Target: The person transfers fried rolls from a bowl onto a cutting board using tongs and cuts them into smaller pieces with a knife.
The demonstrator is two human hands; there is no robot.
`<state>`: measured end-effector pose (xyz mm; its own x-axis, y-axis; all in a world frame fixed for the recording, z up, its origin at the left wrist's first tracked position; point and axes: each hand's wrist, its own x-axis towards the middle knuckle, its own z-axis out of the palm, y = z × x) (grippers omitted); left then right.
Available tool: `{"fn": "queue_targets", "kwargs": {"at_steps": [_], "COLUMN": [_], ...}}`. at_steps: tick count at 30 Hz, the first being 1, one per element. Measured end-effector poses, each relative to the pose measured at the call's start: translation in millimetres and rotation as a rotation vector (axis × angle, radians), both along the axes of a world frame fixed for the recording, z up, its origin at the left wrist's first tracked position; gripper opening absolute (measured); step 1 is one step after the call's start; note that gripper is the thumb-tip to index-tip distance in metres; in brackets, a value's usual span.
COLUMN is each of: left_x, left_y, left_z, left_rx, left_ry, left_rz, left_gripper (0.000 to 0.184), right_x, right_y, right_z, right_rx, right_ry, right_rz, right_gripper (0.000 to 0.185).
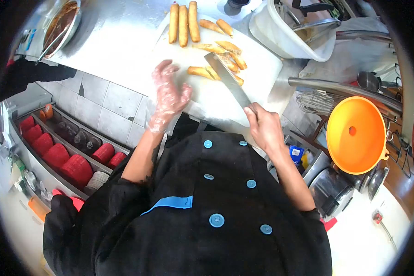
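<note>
Head view: my gloved left hand [170, 97] is spread and holds nothing, near the board; my right hand [266, 128] is closed around the handle of a broad knife [230, 82], its blade among cut pieces [227, 46] on the white board [261, 78]. Three whole rolls [183, 25] lie beyond. I judge them light, crisp, easily crushed: hold lightly mid-length, clear of the edge.

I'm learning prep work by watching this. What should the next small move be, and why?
Probably the gloved left hand should draw one of the three uncut rolls closer: they lie whole on the cutting board, the left hand is open and empty, and the right hand grips the knife, its blade among cut pieces.
</note>
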<state>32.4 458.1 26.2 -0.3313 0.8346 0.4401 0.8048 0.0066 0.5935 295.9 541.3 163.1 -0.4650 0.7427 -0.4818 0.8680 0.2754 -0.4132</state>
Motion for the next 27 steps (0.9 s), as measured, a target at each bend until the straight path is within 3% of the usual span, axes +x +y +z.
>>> {"fn": "queue_targets", "kwargs": {"at_steps": [2, 3, 5, 6, 9, 17, 19, 23, 26, 27], "left_x": [-13, -26, -49, -58, -84, -116, -113, -104, -109, -121], "left_y": [-17, -23, -27, -23, 12, 132, 147, 157, 157, 155], "left_z": [5, 4, 9, 11, 44, 33, 29, 31, 37, 36], "left_rx": [0.04, 0.045, -0.059, -0.05, -0.197, -0.332, -0.474, -0.512, -0.571, -0.666], "left_ry": [-0.176, -0.165, -0.215, -0.201, -0.232, -0.202, -0.2, -0.138, -0.144, -0.331], "left_rz": [0.182, 0.179, 0.327, 0.321, 0.276, 0.144, 0.11, 0.19, 0.277, 0.209], "left_gripper": [0.046, 0.046, 0.028, 0.028, 0.013, 0.041, 0.052, 0.051, 0.045, 0.043], "right_x": [-2, -3, -16, -26, -38, -24, -25, -36, -37, -36], "right_y": [-4, -6, -7, -7, -4, 4, -3, -5, 3, 5], "right_z": [8, 2, -5, -7, -16, -30, -33, -23, -21, -22], "right_rx": [0.005, 0.019, 0.027, 0.03, 0.023, 0.074, 0.182, 0.111, 0.12, 0.119], "right_ry": [0.152, 0.159, 0.125, 0.078, 0.045, 0.058, 0.181, 0.074, 0.066, 0.068], "right_rz": [-0.088, -0.023, 0.069, 0.165, 0.132, 0.03, 0.047, 0.038, 0.092, 0.091], "right_gripper": [0.028, 0.029, 0.028, 0.027, 0.024, 0.024, 0.031, 0.043, 0.039, 0.039]}}
